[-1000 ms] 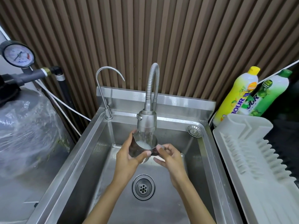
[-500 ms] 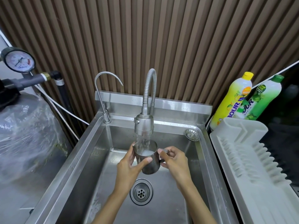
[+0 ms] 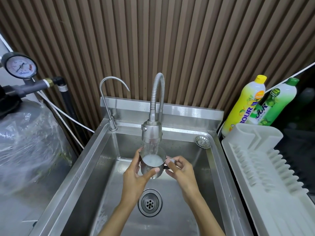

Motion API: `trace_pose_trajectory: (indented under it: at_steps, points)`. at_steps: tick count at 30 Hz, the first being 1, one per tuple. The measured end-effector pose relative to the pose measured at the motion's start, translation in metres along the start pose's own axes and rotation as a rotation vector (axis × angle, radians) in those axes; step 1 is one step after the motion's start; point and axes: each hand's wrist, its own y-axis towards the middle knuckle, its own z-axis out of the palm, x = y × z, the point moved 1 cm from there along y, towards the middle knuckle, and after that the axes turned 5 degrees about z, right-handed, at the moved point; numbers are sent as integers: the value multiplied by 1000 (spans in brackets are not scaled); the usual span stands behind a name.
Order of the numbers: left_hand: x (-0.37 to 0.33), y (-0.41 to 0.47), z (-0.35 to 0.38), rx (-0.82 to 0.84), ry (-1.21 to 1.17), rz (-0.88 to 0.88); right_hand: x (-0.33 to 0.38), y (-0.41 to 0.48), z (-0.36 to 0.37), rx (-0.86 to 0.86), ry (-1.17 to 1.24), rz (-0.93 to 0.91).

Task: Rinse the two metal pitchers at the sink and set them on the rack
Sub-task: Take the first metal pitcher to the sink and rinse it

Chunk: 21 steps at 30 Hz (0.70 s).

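Note:
A small metal pitcher (image 3: 152, 165) is held upright over the steel sink (image 3: 95, 160), directly under the flexible tap head (image 3: 151, 132). Water runs from the tap into it, and cloudy white water fills it partway. My left hand (image 3: 135, 179) wraps around the pitcher's body from the left, thumb across its front. My right hand (image 3: 181, 171) pinches the pitcher's handle on the right side. The white plastic dish rack (image 3: 265, 171) lies to the right of the sink with nothing on it. Only one pitcher is in view.
A thin gooseneck tap (image 3: 109, 99) stands at the sink's back left. The drain (image 3: 150, 202) is below my hands. Yellow (image 3: 245, 103) and green (image 3: 276, 103) detergent bottles lean behind the rack. A pressure gauge (image 3: 19, 67) and a plastic-wrapped tank (image 3: 29, 143) are on the left.
The pitcher has come more upright under the running water, and the cloudy water inside it has risen. Both hands keep their hold. The camera has tilted slightly.

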Motion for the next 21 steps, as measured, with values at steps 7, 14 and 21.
trace_pose_trajectory:
  at_steps: [7,14,21]
  points:
    - [-4,-4,-3,-69,76,30,-2,-3,3,16,37,58]
    - [-3,-10,-1,-167,134,7,-4,-3,3,11,12,81]
    - [2,-6,3,-73,-18,-31,7,4,-5,-4,-175,1]
